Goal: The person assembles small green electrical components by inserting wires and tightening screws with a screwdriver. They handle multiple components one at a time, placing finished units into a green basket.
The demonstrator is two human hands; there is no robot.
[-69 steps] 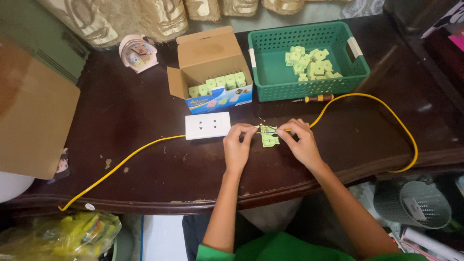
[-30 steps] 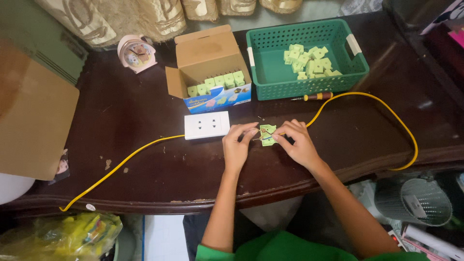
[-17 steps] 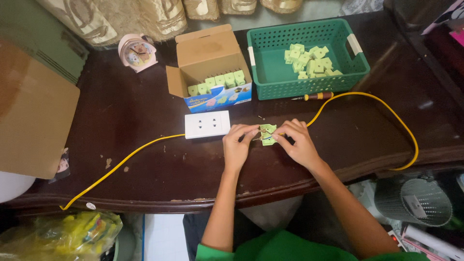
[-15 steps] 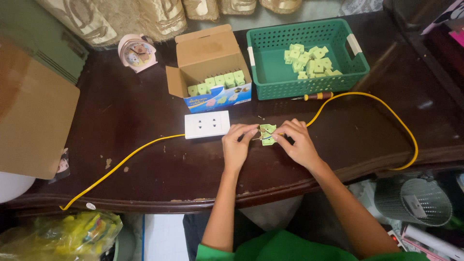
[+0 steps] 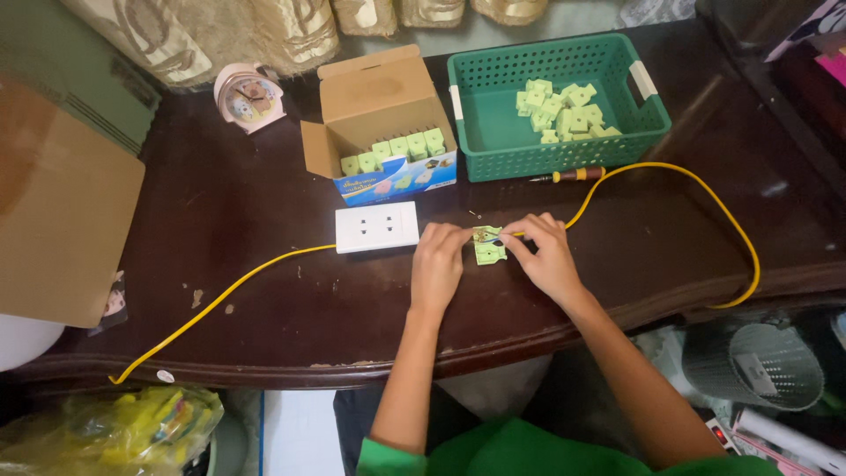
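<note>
both hands pinch a small light-green plastic piece (image 5: 487, 246) lying on the dark tabletop (image 5: 264, 291); left hand (image 5: 438, 261) grip clamped on its left edge; right hand (image 5: 546, 256) grip clamped on its right edge, where the yellow cable (image 5: 670, 169) ends; white socket plate (image 5: 377, 226) just beside the left hand.

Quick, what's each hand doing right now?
Left hand: pinching the green socket piece.
Right hand: pinching the same piece and the yellow wire.
</note>
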